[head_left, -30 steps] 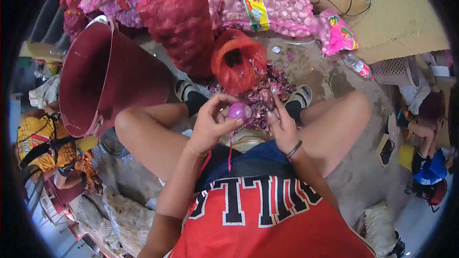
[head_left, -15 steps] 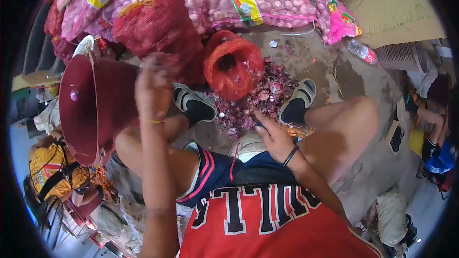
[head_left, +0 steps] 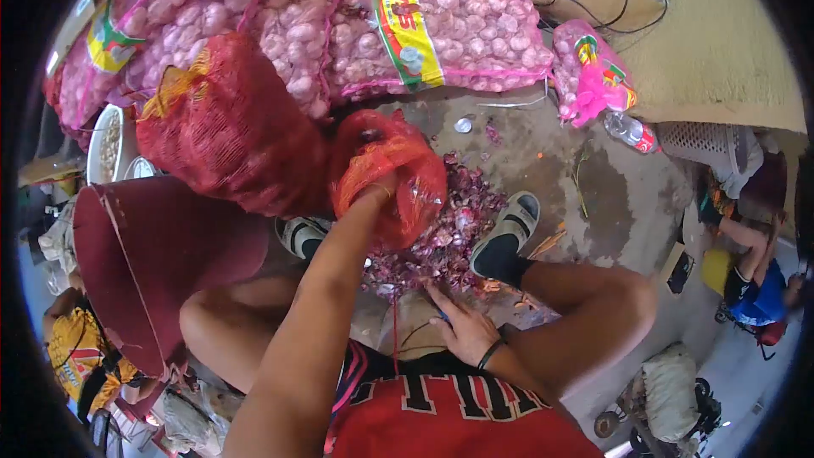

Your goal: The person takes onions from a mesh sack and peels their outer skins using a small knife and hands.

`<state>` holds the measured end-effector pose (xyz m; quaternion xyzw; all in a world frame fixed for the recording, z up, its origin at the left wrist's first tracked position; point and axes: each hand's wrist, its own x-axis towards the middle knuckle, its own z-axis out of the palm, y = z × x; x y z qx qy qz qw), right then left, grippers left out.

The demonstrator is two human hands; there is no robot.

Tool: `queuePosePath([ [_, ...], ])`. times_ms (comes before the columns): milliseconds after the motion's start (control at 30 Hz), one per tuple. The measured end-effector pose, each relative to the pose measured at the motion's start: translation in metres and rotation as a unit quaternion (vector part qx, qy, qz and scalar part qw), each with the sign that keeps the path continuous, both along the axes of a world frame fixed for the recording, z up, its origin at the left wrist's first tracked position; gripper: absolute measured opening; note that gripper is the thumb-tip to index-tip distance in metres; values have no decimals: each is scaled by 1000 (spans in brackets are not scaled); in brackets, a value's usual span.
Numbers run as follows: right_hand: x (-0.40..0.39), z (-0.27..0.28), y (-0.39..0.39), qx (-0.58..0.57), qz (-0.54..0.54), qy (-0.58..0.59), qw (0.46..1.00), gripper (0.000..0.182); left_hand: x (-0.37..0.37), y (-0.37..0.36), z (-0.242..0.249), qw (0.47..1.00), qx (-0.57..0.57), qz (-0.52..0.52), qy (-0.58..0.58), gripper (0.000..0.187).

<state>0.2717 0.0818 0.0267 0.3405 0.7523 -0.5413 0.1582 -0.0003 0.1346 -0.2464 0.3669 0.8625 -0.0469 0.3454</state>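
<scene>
My left hand (head_left: 386, 182) reaches into the open mouth of a red-orange net bag (head_left: 422, 191); its fingers are hidden there. Near my lap, my right hand (head_left: 468, 332) is closed on a small dark-blue thing, mostly covered by the fingers, with the index finger pointing forward. Purple onion skins (head_left: 454, 242) lie heaped on the floor between my feet, beside the net bag. A full red mesh sack (head_left: 233, 131) leans just left of that bag. At the left stands a large maroon container (head_left: 170, 263), its wide opening facing left.
Pink net sacks of bulbs (head_left: 483, 34) line the back. A plastic bottle (head_left: 629, 130) and a crate (head_left: 699, 146) are at the right. A white bucket (head_left: 110, 148) stands behind the container. Two other people, in yellow (head_left: 76, 343) and blue (head_left: 763, 293), are at the sides.
My left hand has gone from above the maroon container's right side into the net bag. The view has shifted, and my right hand stays near my lap.
</scene>
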Motion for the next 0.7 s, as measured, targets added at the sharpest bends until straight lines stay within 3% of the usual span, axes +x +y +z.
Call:
queuePosePath([
  [33, 2, -9, -3, 41, -17, 36, 998, 57, -2, 4, -4, 1000, -4, 3, 2, 33],
  [133, 0, -17, -1, -6, 19, -5, 1000, 49, -3, 6, -12, 1000, -14, 6, 7, 33],
  [167, -1, -15, 3, -32, 31, -56, 997, 39, -2, 6, -13, 1000, -16, 10, 6, 33],
  [367, -8, -7, 9, -33, -4, -46, 998, 20, 6, 8, -21, 1000, -20, 16, 9, 34],
  [567, -2, -12, 7, -9, -46, 46, 998, 25, 13, 11, -26, 999, -25, 26, 19, 35],
  [700, 11, -19, 2, -44, -70, 45, 996, 29, 15, 10, -30, 999, -24, 35, 20, 35],
])
